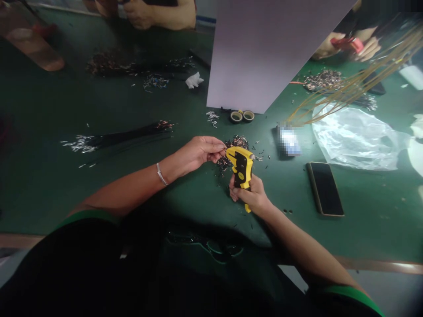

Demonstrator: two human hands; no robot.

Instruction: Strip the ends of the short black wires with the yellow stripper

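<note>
Wrapped round the handle of a yellow and black wire stripper (243, 165) is my right hand (250, 192), with the tool's head pointing up and left. My left hand (206, 152) is pinched closed at the tool's jaws; what its fingertips hold is too small to make out. Beneath and behind the tool's head lies a pile of small black and copper-coloured scraps (240, 141). A bundle of black wires (125, 135) with silvery ends at its left lies on the green table, left of my left hand.
A grey panel (254, 53) rises ahead beside two tape rolls (248, 116). To the right are a phone (326, 189), a clear plastic bag (357, 138) and a blurred box (288, 140). Other people's hands (140, 14) work across the table (211, 220).
</note>
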